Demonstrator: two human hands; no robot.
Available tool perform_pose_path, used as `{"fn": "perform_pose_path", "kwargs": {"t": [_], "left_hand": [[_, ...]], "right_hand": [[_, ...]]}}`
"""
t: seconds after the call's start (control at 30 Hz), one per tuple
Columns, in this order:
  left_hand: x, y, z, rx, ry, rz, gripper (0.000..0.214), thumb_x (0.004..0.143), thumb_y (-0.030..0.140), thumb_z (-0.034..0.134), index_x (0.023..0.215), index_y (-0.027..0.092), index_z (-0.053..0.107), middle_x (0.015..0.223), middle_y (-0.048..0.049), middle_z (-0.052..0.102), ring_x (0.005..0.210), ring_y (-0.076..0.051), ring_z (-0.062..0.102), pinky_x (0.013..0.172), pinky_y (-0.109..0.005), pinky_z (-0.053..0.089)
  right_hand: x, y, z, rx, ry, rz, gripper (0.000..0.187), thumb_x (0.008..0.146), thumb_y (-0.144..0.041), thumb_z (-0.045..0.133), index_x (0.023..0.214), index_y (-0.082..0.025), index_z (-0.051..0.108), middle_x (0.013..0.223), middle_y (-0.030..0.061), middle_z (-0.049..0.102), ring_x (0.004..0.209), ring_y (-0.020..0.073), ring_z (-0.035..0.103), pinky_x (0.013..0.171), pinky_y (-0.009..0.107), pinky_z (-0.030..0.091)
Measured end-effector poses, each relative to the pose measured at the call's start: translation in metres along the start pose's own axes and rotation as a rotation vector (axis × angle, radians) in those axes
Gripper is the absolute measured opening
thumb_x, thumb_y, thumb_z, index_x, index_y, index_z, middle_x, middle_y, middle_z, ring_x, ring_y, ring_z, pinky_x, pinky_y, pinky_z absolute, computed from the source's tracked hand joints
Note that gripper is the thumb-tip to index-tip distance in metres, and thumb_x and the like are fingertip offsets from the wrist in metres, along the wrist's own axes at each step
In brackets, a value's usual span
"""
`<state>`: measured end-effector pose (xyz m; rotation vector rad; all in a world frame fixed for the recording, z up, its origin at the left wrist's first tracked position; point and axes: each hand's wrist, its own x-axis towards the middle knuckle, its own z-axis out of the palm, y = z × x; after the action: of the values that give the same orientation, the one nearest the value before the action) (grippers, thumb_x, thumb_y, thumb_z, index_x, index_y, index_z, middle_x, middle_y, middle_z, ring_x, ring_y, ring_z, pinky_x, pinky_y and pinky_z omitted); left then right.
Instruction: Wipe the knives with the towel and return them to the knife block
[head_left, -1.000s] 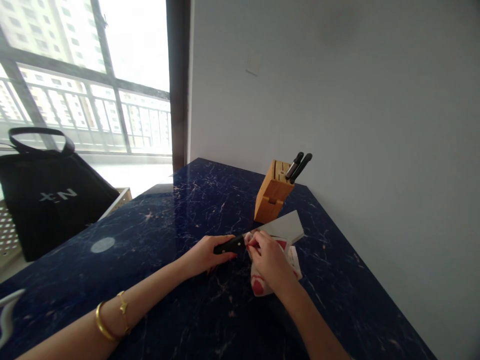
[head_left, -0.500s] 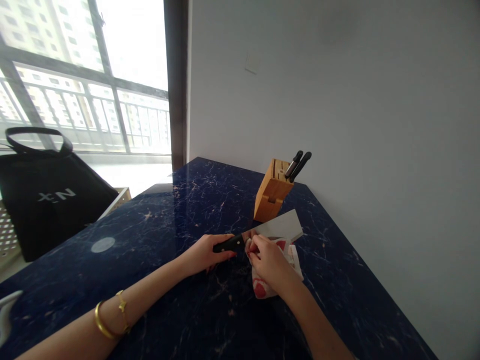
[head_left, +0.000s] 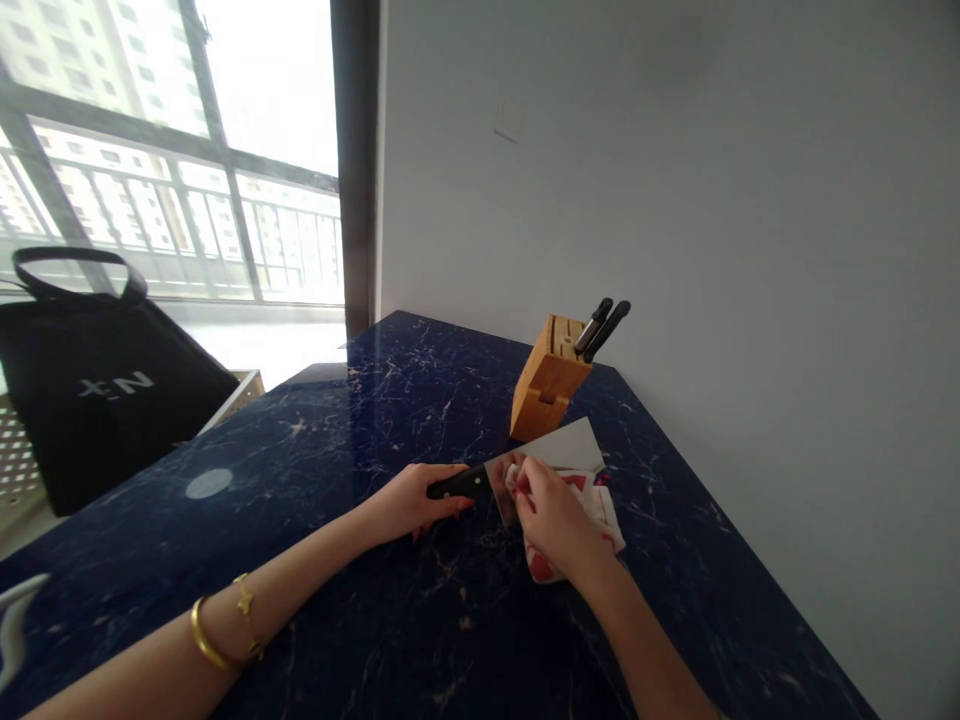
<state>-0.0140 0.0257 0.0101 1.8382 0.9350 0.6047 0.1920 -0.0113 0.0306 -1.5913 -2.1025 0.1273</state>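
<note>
My left hand (head_left: 412,500) is wrapped round the black handle of a cleaver (head_left: 562,444), whose broad, shiny blade points to the right and away from me. My right hand (head_left: 553,512) pinches a white cloth with red patches (head_left: 541,568), bunched up against the face of the blade. Part of the cloth hangs below the palm, and the fingers and cloth hide the lower middle of the blade. Just behind the cleaver stands a wooden knife block (head_left: 541,385) with two black-handled tools (head_left: 604,330) in its slots.
The table (head_left: 405,400) has a dark blue marbled top, with a pale round patch (head_left: 209,484) at left. A white curved object (head_left: 13,630) shows at the left edge. A black bag (head_left: 112,400) stands beyond the table, near the window. A grey wall (head_left: 712,250) rises behind.
My right hand and the cloth have slid a little to the right along the blade, uncovering metal near the handle. The left hand keeps its hold on the cleaver.
</note>
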Motion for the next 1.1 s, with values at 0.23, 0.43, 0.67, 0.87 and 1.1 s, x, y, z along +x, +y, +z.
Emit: {"fn": "perform_pose_path", "kwargs": {"t": [0.23, 0.43, 0.67, 0.87, 1.1], "left_hand": [[-0.001, 0.000, -0.001, 0.020, 0.013, 0.005, 0.047, 0.075, 0.041, 0.056, 0.118, 0.022, 0.052, 0.059, 0.0040, 0.056, 0.039, -0.008, 0.046, 0.034, -0.017, 0.040], [-0.001, 0.001, -0.001, 0.017, 0.001, 0.000, 0.051, 0.075, 0.043, 0.056, 0.121, 0.023, 0.049, 0.059, 0.0046, 0.055, 0.038, -0.007, 0.045, 0.033, -0.017, 0.040], [-0.001, 0.000, -0.001, 0.022, 0.012, 0.000, 0.049, 0.075, 0.042, 0.056, 0.120, 0.022, 0.050, 0.058, 0.0046, 0.055, 0.039, -0.007, 0.045, 0.033, -0.016, 0.040], [-0.001, 0.002, -0.001, 0.025, 0.015, -0.012, 0.053, 0.074, 0.045, 0.056, 0.121, 0.022, 0.049, 0.058, 0.0043, 0.055, 0.038, -0.008, 0.045, 0.033, -0.016, 0.040], [-0.001, 0.001, 0.000, 0.028, 0.015, -0.001, 0.051, 0.074, 0.044, 0.056, 0.121, 0.022, 0.050, 0.060, 0.0043, 0.056, 0.038, -0.008, 0.045, 0.033, -0.016, 0.039]], "right_hand": [[-0.004, -0.010, -0.002, 0.000, -0.154, -0.076, 0.015, 0.074, -0.005, 0.041, 0.078, -0.019, 0.044, 0.084, 0.0034, 0.050, 0.078, 0.0144, 0.048, 0.069, 0.024, 0.035], [-0.002, 0.004, -0.023, -0.016, -0.249, 0.014, 0.016, 0.075, -0.003, 0.041, 0.076, -0.018, 0.047, 0.083, 0.0039, 0.053, 0.076, 0.0128, 0.050, 0.069, 0.022, 0.035], [-0.006, -0.004, -0.006, -0.084, -0.357, -0.076, 0.013, 0.074, -0.007, 0.044, 0.078, -0.018, 0.051, 0.086, 0.0038, 0.055, 0.080, 0.0136, 0.052, 0.069, 0.022, 0.036], [-0.003, 0.004, -0.020, -0.095, -0.333, -0.005, 0.011, 0.073, -0.007, 0.045, 0.075, -0.017, 0.051, 0.084, 0.0040, 0.056, 0.075, 0.0128, 0.052, 0.067, 0.022, 0.035], [-0.006, -0.002, -0.011, -0.154, -0.343, -0.044, 0.014, 0.072, -0.005, 0.045, 0.077, -0.017, 0.051, 0.087, 0.0046, 0.056, 0.080, 0.0133, 0.052, 0.070, 0.021, 0.036]]}}
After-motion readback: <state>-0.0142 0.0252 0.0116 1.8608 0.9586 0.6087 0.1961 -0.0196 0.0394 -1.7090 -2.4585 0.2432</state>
